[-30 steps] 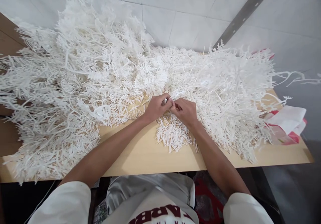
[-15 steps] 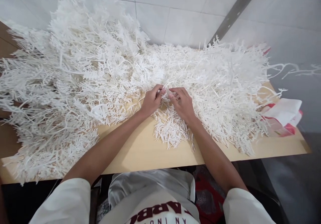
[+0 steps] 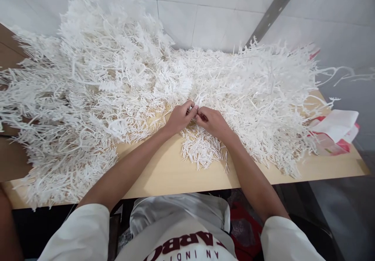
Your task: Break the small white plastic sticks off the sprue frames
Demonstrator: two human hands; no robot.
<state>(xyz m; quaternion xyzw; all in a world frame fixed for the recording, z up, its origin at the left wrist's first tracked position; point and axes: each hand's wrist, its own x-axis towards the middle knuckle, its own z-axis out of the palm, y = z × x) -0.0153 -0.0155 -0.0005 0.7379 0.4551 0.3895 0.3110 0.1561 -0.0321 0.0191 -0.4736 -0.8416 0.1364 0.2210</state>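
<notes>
Both hands meet at the middle of the table, in front of a wide heap of white branching plastic sprigs (image 3: 123, 77). My left hand (image 3: 181, 117) is closed, thumb and fingers pinched round a small white sprig (image 3: 199, 100) whose tips poke up beyond the fingertips. Right beside it, my right hand (image 3: 213, 123) is also closed, its thumb and forefinger pressed at the same spot; most of what they grip is hidden. Just below the hands lies a small loose pile of short white pieces (image 3: 202, 150).
The sprigs cover most of the wooden table (image 3: 170, 177). A red and white plastic bag (image 3: 334, 130) lies at the right end. Behind stand a tiled wall (image 3: 205, 23) and a slanting metal bar (image 3: 272, 15). Brown cardboard (image 3: 11, 151) is at the left edge.
My hands have come together; the right fingers, apart from the left ones before, now close against them at the white sprig. The view has shifted slightly.
</notes>
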